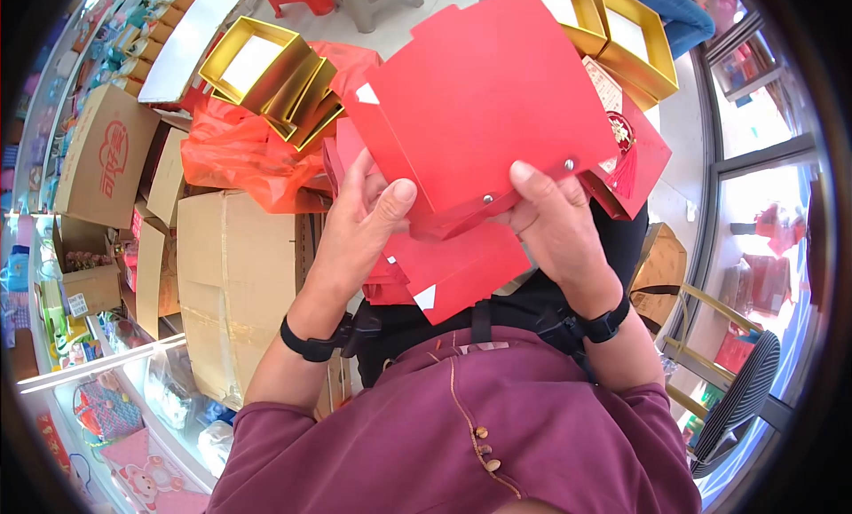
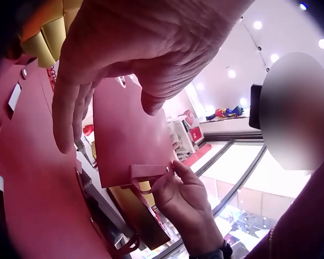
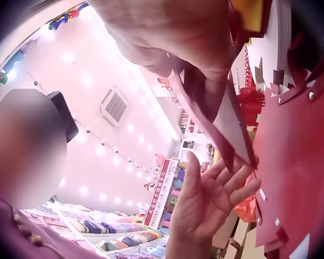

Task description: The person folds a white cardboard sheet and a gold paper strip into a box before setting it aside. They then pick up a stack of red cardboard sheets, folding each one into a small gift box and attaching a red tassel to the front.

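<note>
One big cardboard box (image 1: 238,292) sits to your left. Red panel (image 1: 479,97) is raised before you, above more red pieces (image 1: 475,279). Your right hand (image 1: 561,221) has fingers clamped on the panel's lower edge, by two silver snaps (image 1: 487,199); your left hand (image 1: 364,217) has fingers apart near its left side, contact unclear.

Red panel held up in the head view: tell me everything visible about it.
The red panel is broad and smooth, like stiff card or leatherette, with a stepped far edge. Two silver studs sit by its near edge; the left wrist view shows a strap there. It is tilted, above other red pieces. The right hand pinches the near edge by the studs; the left hand is by the left edge, contact unclear.
</note>
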`<control>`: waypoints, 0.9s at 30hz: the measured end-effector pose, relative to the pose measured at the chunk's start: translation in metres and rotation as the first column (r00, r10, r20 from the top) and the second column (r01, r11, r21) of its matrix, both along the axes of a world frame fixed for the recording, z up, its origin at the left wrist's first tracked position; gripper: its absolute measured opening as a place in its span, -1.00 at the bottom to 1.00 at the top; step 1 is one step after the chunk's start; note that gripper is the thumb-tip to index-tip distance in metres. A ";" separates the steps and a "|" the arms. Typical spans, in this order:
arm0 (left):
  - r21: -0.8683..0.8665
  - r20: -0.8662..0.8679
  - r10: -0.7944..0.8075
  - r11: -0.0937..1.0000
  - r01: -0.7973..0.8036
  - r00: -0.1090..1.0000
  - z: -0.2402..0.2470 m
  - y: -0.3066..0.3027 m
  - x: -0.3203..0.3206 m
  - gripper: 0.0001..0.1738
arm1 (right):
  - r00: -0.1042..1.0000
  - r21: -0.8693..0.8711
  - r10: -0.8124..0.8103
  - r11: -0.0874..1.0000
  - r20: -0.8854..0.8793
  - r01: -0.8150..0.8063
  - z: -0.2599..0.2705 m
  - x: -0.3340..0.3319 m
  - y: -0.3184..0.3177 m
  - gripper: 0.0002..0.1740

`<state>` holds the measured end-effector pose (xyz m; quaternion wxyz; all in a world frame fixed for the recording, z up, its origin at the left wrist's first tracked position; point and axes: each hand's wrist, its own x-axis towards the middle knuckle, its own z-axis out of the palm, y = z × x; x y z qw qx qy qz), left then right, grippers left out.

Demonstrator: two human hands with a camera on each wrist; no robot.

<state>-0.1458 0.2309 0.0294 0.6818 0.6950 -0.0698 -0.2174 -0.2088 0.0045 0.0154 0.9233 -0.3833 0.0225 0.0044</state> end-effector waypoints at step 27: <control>-0.160 -0.037 0.018 0.987 -0.024 0.999 -0.008 0.034 0.015 -0.57 | 0.999 -0.717 0.022 0.695 -0.043 -0.046 -0.006 -0.008 -0.044 -0.25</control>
